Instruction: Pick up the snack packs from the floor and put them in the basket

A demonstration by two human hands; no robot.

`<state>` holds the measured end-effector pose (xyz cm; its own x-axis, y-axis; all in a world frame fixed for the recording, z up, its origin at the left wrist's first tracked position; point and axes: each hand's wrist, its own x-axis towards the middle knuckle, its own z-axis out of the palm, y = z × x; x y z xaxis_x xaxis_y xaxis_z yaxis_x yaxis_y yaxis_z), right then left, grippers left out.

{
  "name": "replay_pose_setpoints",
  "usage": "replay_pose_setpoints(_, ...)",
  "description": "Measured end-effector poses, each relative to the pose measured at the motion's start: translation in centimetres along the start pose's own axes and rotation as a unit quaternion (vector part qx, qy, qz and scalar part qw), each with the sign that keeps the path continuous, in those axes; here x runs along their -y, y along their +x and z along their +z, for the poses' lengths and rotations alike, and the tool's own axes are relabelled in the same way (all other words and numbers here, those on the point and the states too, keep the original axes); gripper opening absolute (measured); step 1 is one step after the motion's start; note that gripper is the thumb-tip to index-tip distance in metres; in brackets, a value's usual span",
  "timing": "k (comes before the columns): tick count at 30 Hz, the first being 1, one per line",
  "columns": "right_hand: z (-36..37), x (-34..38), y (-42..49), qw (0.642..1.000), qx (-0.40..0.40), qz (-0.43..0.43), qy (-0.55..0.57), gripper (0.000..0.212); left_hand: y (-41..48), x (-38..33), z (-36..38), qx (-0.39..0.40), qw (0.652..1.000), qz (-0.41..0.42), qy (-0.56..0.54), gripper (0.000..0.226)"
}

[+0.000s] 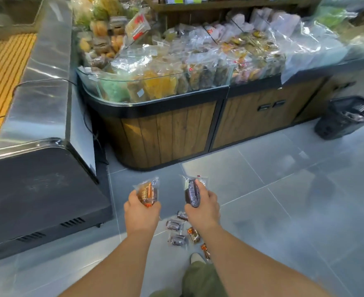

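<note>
My left hand point(141, 209) grips an orange-brown snack pack point(147, 192) in clear wrap, held above the floor. My right hand point(204, 205) grips a dark brown snack pack point(191, 192) beside it. Several more snack packs point(177, 232) lie on the grey tiles just below and between my hands, near my shoe. The black plastic basket point(346, 116) stands on the floor far to the right, against the wooden counter, with some packs inside.
A wooden display counter point(172, 133) heaped with bagged snacks stands straight ahead. A grey chest freezer point(37, 189) fills the left side. My shoe point(196, 258) and green trouser leg are at the bottom. Grey floor tiles stretch between me and the basket.
</note>
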<state>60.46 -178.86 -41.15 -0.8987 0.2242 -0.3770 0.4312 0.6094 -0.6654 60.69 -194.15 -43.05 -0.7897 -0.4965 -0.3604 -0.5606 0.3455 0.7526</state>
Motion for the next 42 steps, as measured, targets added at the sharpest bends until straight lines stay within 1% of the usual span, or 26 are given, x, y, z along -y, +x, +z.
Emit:
replay_pose_setpoints(4,-1.7,-2.4,-2.1,0.998,-0.046,0.031,0.015,0.074,-1.2,-0.8,1.5,0.047,0.997,0.041,0.038,0.071)
replay_pose_setpoints(7,-3.6,-4.5,-3.1,0.994,-0.085,0.07,0.016,0.073,-2.8,-1.8,3.3,0.099,0.991,0.071,0.049,0.07)
replay_pose_setpoints(12,-6.7,-7.8,-4.2,0.979,-0.146,0.134,0.044,0.076,-5.4,-3.9,6.8,0.163,0.975,0.125,0.079,0.069)
replay_pose_setpoints(18,-10.8,-11.6,-4.9,0.96,-0.206,0.168,0.084,0.076,-8.6,-7.0,11.5,0.219,0.948,0.197,0.122,0.066)
replay_pose_setpoints(22,-14.4,-14.9,-5.3,0.953,-0.236,0.169,0.09,0.074,-12.2,-9.4,15.7,0.236,0.935,0.229,0.135,0.066)
replay_pose_setpoints(29,-23.0,-22.6,-5.2,0.939,-0.269,0.192,0.091,0.073,-20.4,-12.8,24.5,0.256,0.92,0.261,0.137,0.076)
replay_pose_setpoints(35,-29.3,-28.6,-5.5,0.932,-0.285,0.2,0.101,0.072,-26.5,-15.1,31.3,0.267,0.919,0.261,0.124,0.073)
replay_pose_setpoints(42,-34.2,-33.3,-5.2,0.918,-0.305,0.228,0.11,0.073,-31.1,-17.1,37.1,0.294,0.904,0.278,0.136,0.075)
